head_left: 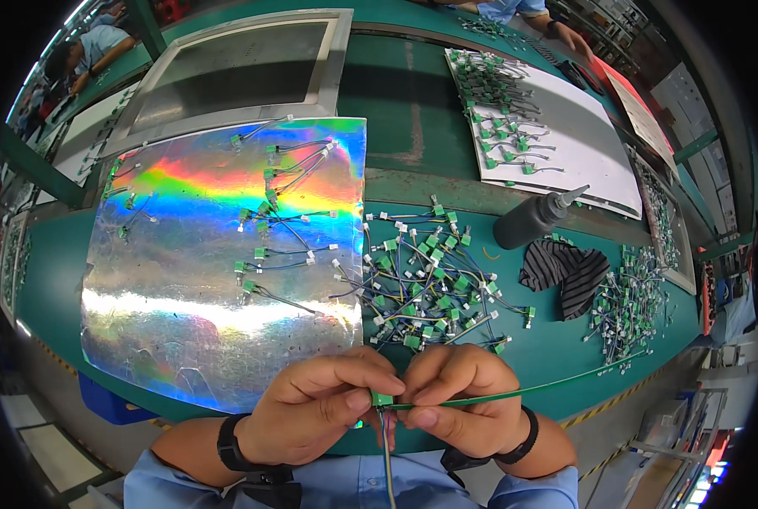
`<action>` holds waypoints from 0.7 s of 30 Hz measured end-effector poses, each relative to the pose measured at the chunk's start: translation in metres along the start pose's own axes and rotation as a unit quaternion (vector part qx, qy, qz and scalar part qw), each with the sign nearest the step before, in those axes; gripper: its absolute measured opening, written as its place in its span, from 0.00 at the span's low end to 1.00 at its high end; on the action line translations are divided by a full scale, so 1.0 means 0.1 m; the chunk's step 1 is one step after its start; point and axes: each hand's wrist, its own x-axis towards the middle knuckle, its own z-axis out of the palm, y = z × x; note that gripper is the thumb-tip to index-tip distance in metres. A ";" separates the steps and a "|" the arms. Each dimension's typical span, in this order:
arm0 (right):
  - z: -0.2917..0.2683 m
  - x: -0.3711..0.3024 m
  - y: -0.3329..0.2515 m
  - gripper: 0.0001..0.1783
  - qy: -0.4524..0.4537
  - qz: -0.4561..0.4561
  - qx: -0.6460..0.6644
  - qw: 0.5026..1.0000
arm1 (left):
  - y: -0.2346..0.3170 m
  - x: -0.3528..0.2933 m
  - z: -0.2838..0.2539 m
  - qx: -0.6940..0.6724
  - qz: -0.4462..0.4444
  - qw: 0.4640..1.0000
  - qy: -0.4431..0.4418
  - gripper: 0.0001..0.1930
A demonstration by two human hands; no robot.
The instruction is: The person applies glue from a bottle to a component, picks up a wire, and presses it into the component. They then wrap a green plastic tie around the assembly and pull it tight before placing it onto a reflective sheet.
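Note:
Close to my body, at the table's front edge, my left hand (315, 407) pinches a small green connector (381, 398) between thumb and fingers. Thin coloured wires hang from it toward my lap. My right hand (468, 394) grips a long, thin green strip (536, 388); its near end meets the connector, and the rest runs off to the right across the table. Just beyond both hands lies a loose pile of green connectors with short wires and white plugs (430, 293).
A shiny rainbow-silver board (218, 280) carries several wired connectors on the left. Behind it leans a framed panel (235, 72). A dark squeeze bottle (527, 222), a striped cloth (566, 271) and another connector pile (629, 310) lie right. A white board (557, 119) holds more; co-workers sit beyond.

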 end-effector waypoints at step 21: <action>-0.04 0.03 -0.03 0.06 -0.044 0.050 0.029 0.997 | -0.05 -0.02 -0.01 -0.043 0.009 0.999 0.009 0.09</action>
